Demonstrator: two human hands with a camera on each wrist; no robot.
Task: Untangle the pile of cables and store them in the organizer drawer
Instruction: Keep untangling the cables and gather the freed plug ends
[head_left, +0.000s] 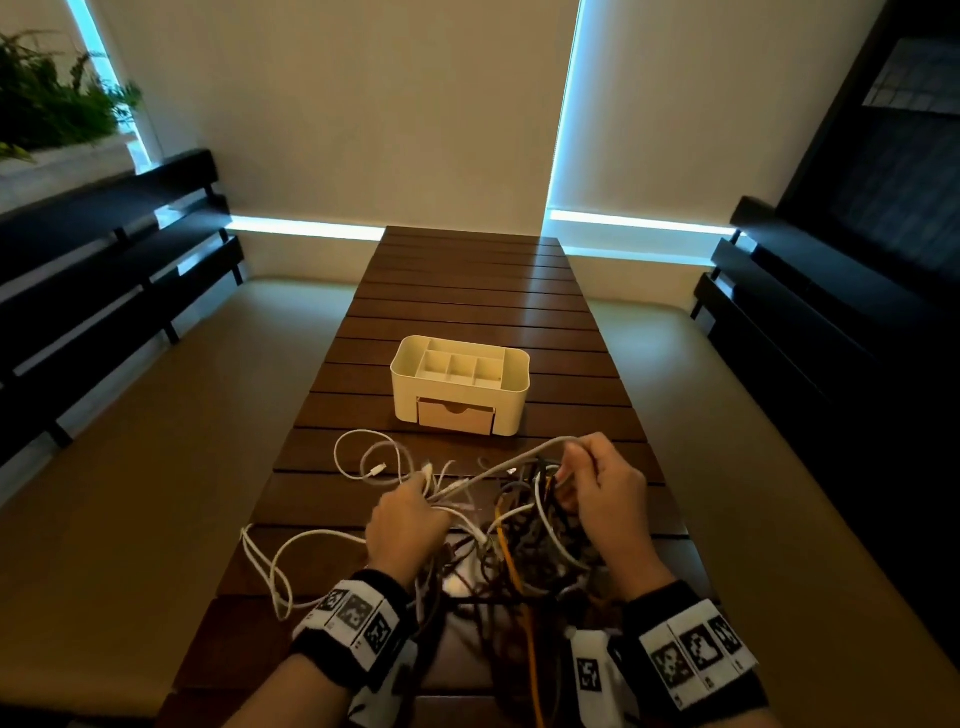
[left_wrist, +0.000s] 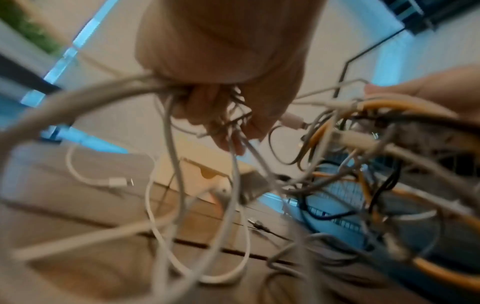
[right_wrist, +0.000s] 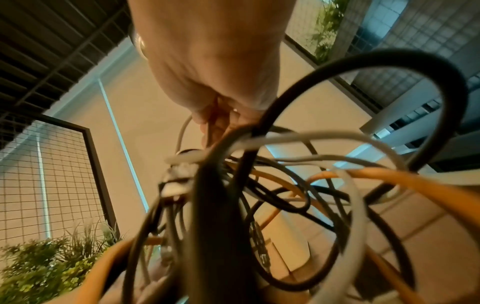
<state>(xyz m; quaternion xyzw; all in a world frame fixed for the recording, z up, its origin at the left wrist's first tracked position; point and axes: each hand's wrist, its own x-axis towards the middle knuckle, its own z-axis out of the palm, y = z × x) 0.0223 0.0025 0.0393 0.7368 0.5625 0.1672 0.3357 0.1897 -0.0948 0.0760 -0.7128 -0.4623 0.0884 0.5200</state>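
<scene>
A tangled pile of cables (head_left: 519, 540) in white, black, grey and orange lies on the near end of the slatted wooden table (head_left: 467, 291). My left hand (head_left: 410, 514) grips a bunch of white cables (left_wrist: 171, 131) at the pile's left side. My right hand (head_left: 602, 483) holds the dark and white strands (right_wrist: 233, 144) at the pile's right, lifted a little off the table. A white cable (head_left: 498, 467) stretches between both hands. The cream organizer (head_left: 511, 374) stands beyond the pile, its wooden drawer (head_left: 455, 415) closed and facing me.
Loose white cable loops (head_left: 363, 457) and a long white loop (head_left: 280, 561) spread left of the pile. Dark benches (head_left: 104, 270) flank the table on both sides. A green plant (head_left: 47, 98) sits at far left.
</scene>
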